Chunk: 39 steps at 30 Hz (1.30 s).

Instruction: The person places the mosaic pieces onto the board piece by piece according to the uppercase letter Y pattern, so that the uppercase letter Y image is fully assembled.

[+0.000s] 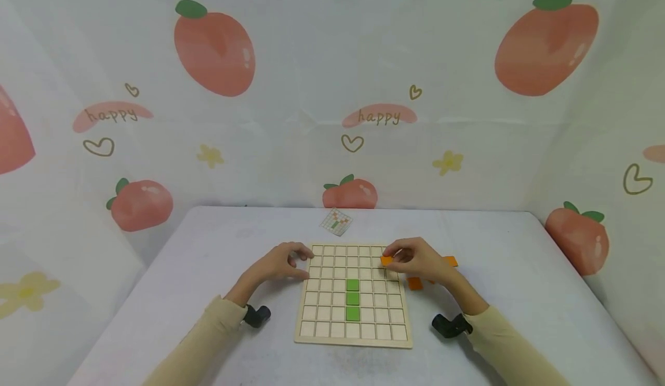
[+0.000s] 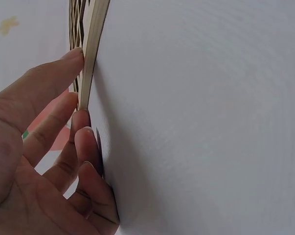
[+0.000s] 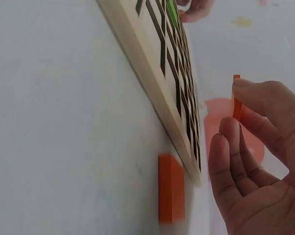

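A wooden grid board (image 1: 298, 340) lies flat on the table, with a column of green square tiles (image 1: 352, 298) set in its middle cells. At the board's left edge rests my left hand (image 1: 283, 261); in the left wrist view its thumb (image 2: 54, 73) and fingertips touch the wooden rim. My right hand (image 1: 418, 259) is over the board's upper right part. Between thumb and fingers it pinches an orange square tile (image 1: 387, 260), which the right wrist view shows edge-on (image 3: 237, 98), held above the board and apart from it.
More orange tiles (image 1: 415, 283) lie on the table right of the board, partly hidden by the right hand and wrist. Behind the board is a small pattern card (image 1: 336, 222) with coloured squares. A printed cloth hangs behind the white table (image 1: 234, 227).
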Each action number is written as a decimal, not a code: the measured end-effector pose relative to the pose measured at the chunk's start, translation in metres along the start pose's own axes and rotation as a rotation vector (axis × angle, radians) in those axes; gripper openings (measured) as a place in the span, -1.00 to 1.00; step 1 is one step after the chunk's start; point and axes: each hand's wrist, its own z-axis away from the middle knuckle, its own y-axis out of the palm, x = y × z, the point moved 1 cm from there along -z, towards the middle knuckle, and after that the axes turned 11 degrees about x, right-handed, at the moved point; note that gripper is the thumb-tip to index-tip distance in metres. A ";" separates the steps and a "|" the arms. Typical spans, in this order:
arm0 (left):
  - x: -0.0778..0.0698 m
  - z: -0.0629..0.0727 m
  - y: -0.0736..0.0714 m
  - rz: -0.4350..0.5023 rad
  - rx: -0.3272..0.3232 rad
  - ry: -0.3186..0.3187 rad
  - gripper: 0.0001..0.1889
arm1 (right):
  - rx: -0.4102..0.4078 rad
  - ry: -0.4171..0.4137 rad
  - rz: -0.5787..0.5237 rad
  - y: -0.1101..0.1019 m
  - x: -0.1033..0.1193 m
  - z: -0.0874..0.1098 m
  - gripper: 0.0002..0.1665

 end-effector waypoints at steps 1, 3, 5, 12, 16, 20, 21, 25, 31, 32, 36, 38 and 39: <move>0.001 0.000 0.000 0.002 -0.001 0.001 -0.56 | 0.000 0.004 -0.003 0.002 0.001 -0.003 -0.74; 0.001 0.000 0.000 0.005 -0.003 0.006 -0.56 | 0.003 0.010 -0.005 0.006 0.003 -0.009 -0.75; 0.001 0.000 0.000 0.010 -0.004 0.010 -0.57 | 0.007 0.014 -0.001 0.011 0.003 -0.015 -0.75; -0.002 0.001 -0.001 0.006 -0.008 0.004 -0.56 | 0.040 -0.047 -0.002 0.025 0.004 -0.039 -0.76; -0.003 0.002 -0.002 0.005 -0.008 0.000 -0.57 | 0.035 -0.067 -0.001 0.034 0.007 -0.050 -0.76; -0.002 0.001 -0.001 0.006 -0.004 0.003 -0.57 | 0.017 -0.057 -0.013 0.041 0.009 -0.059 -0.75; -0.002 0.001 -0.001 0.007 -0.002 0.003 -0.57 | 0.015 -0.055 -0.018 0.043 0.010 -0.061 -0.75; -0.001 0.001 -0.001 0.014 0.000 -0.004 -0.57 | 0.019 -0.067 -0.019 0.049 0.011 -0.067 -0.74; 0.002 0.000 -0.001 0.019 0.001 0.011 -0.58 | 0.029 -0.063 -0.002 0.055 0.014 -0.075 -0.76; 0.002 0.000 -0.001 0.018 0.002 0.017 -0.58 | 0.028 -0.058 0.004 0.055 0.015 -0.076 -0.76; 0.003 -0.001 -0.001 0.016 0.007 0.024 -0.59 | 0.019 -0.033 0.023 0.058 0.019 -0.082 -0.76; 0.003 -0.001 -0.002 0.016 0.012 0.030 -0.59 | 0.014 -0.017 0.025 0.060 0.020 -0.086 -0.76; 0.003 -0.001 -0.002 0.014 0.014 0.033 -0.59 | 0.011 -0.007 0.026 0.061 0.021 -0.088 -0.76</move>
